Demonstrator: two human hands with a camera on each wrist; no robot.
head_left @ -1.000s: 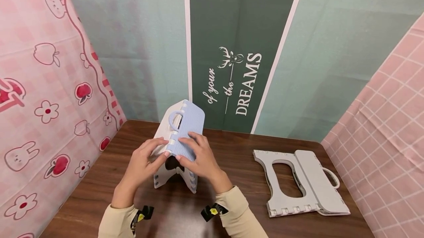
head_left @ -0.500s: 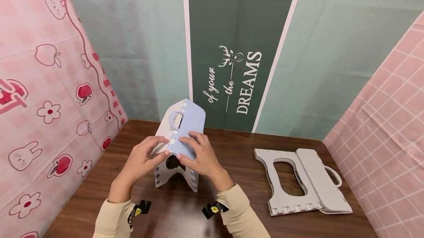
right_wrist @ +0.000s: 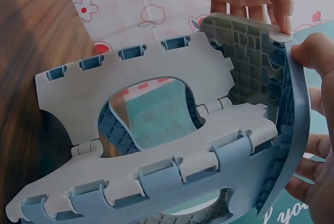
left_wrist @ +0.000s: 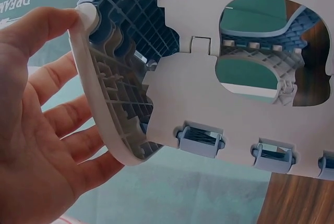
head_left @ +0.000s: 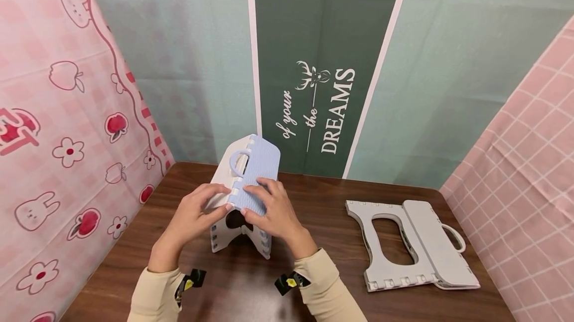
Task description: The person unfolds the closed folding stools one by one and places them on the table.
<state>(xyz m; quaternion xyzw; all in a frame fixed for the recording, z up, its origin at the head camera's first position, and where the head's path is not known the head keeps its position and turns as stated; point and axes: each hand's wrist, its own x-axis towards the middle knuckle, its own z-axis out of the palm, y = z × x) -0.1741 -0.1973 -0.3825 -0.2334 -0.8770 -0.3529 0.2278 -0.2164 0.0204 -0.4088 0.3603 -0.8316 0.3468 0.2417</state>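
Green cloth hung behind; brown wood table [head_left: 314, 212] below. Grey folding stool [head_left: 441, 244] laid flat at table's right. Well to its left, blue-and-white folding stool [head_left: 264, 157] held part-folded, its top peaked along the hinge. White half gripped by left hand [head_left: 193, 215], blue half by right hand [head_left: 275, 210], thumbs set at near edge. Small blue handle [head_left: 232, 165] raised at the hinge.

Blue-white stool [head_left: 264, 157], brown wood-grain table [head_left: 320, 222]

There were two stools [head_left: 263, 160] [head_left: 441, 252], two hands [head_left: 190, 217] [head_left: 279, 215], two sleeves [head_left: 154, 294] [head_left: 329, 287] and two wristbands [head_left: 194, 279] [head_left: 287, 284]; there was one table [head_left: 316, 207]. Cloths [head_left: 45, 137] [head_left: 309, 28] [head_left: 529, 162] numbered three.
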